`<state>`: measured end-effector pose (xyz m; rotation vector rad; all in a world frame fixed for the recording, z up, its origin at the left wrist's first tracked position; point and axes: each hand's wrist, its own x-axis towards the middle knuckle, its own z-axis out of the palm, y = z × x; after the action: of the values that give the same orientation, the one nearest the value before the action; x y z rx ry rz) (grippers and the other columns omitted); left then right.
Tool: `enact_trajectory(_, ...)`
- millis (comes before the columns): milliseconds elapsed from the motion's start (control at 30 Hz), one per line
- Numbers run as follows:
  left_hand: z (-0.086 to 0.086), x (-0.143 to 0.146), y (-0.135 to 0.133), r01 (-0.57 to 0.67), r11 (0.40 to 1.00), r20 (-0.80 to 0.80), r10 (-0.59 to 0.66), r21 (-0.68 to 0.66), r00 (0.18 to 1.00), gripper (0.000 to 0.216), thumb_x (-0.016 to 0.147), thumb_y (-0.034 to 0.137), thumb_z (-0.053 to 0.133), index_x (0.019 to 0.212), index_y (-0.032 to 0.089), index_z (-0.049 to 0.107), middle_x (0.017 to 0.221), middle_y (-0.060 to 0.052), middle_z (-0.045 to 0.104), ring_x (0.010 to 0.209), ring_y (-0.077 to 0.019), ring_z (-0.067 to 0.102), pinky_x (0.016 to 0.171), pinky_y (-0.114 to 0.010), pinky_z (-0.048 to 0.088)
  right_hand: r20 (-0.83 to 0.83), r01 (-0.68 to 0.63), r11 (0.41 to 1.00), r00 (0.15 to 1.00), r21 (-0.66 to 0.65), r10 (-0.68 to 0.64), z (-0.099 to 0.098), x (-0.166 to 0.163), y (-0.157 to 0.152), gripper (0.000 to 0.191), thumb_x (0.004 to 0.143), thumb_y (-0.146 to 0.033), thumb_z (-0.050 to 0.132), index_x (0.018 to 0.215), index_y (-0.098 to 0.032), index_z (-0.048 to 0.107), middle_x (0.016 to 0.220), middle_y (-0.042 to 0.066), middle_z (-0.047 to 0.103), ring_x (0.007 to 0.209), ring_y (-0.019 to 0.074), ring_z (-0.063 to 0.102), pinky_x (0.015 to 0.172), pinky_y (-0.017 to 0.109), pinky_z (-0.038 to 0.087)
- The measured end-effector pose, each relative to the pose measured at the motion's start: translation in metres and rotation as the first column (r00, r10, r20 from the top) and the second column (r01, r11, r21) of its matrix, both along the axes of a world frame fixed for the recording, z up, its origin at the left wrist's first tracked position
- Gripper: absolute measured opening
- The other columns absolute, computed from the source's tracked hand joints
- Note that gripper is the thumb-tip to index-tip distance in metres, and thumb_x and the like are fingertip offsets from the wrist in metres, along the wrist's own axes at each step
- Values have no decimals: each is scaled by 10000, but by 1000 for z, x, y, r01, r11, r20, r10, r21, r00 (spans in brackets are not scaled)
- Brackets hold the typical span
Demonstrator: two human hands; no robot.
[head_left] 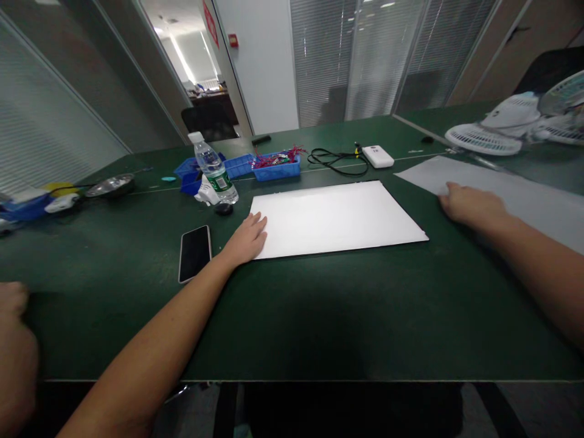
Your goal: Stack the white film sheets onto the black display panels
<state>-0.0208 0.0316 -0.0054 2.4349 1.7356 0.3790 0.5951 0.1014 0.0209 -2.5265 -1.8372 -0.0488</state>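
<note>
A flat white rectangular panel [333,219] with thin dark edges lies on the green tabletop in front of me. My left hand [249,237] rests on its left edge, with the fingers lying flat and slightly apart. Off to the right, my right hand [472,207] is closed on the near edge of a thin greyish-white sheet [502,179]. That sheet stretches past the right side of the view, apart from the panel. The right fingertips are partly hidden and a little blurred.
A black-screened phone [195,254], a computer mouse [224,208] and a water bottle [213,170] stand left of the panel. Behind it are blue bins [277,171], a black cable [337,161] and a white box [378,156]. A white fan [511,125] lies right. Another person's hand [13,328] shows far left.
</note>
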Motion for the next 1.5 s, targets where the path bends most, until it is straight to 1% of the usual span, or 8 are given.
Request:
enact_trajectory(300, 1, 3, -2, -18, 999, -16, 19, 39, 1000, 672, 1034, 432, 432, 1583, 78, 588, 1731, -188, 479, 1662, -379, 360, 1375, -551, 294, 77, -59, 979, 996, 196, 45, 22, -33, -27, 623, 1134, -384, 255, 1634, -162, 555, 1264, 338, 724, 1079, 393, 709, 814, 469, 435)
enact_trajectory(500, 4, 8, -5, -38, 999, -30, 39, 24, 999, 694, 1041, 415, 420, 1595, 21, 558, 1741, -233, 444, 1669, -399, 335, 1377, -551, 286, 238, -470, 851, 877, 235, 418, 32, -92, -56, 579, 1127, -351, 332, 1625, -198, 586, 1267, 245, 780, 981, 366, 745, 790, 455, 490)
enact_trajectory(633, 5, 8, -6, -35, 999, -30, 36, 20, 999, 685, 1042, 409, 416, 1589, 23, 562, 1745, -241, 431, 1669, -406, 335, 1372, -576, 291, 237, -738, 672, 663, 50, 710, 17, -130, -68, 546, 1081, -316, 442, 1558, -191, 677, 1377, 197, 763, 1105, 384, 763, 891, 501, 573)
enact_trajectory(767, 4, 7, -6, -37, 999, -15, 37, 17, 999, 691, 1044, 433, 414, 1593, 42, 564, 1744, -222, 442, 1675, -399, 323, 1375, -573, 284, 156, -906, 407, 421, 117, 894, -1, -151, -76, 482, 1102, -381, 470, 1463, -226, 749, 1474, 129, 726, 1294, 343, 721, 1082, 519, 573)
enact_trajectory(900, 3, 6, -4, -15, 999, -32, 16, 29, 999, 693, 1042, 417, 402, 1582, 14, 563, 1733, -237, 453, 1668, -387, 344, 1381, -561, 272, 119, -939, 289, 313, 186, 942, -6, -153, -78, 509, 1134, -466, 444, 1496, -234, 716, 1514, 113, 702, 1360, 317, 687, 1128, 526, 559)
enact_trajectory(1133, 4, 6, -4, 0, 999, -51, 2, 38, 999, 685, 1046, 417, 391, 1581, 25, 565, 1729, -234, 462, 1664, -380, 356, 1377, -567, 281, 69, -861, 406, 446, 305, 893, 1, -123, -59, 640, 1096, -583, 478, 1635, -255, 588, 1517, 143, 693, 1378, 391, 659, 1122, 635, 525)
enact_trajectory(1367, 4, 6, -4, -7, 1000, -59, 8, 27, 998, 707, 1050, 431, 376, 1594, 11, 543, 1741, -247, 436, 1670, -390, 337, 1377, -569, 273, 80, -692, 649, 701, 317, 708, 2, -71, -31, 593, 1084, -682, 393, 1233, -312, 831, 1155, 134, 830, 1028, 394, 766, 849, 602, 599)
enact_trajectory(1500, 4, 5, -4, -3, 1000, -49, 5, 28, 999, 694, 1055, 458, 385, 1592, 54, 556, 1740, -219, 452, 1672, -375, 339, 1377, -571, 274, 37, -735, 634, 659, 241, 751, 3, -78, -33, 648, 1092, -686, 340, 1147, -290, 849, 1154, 119, 834, 1040, 375, 768, 861, 570, 603)
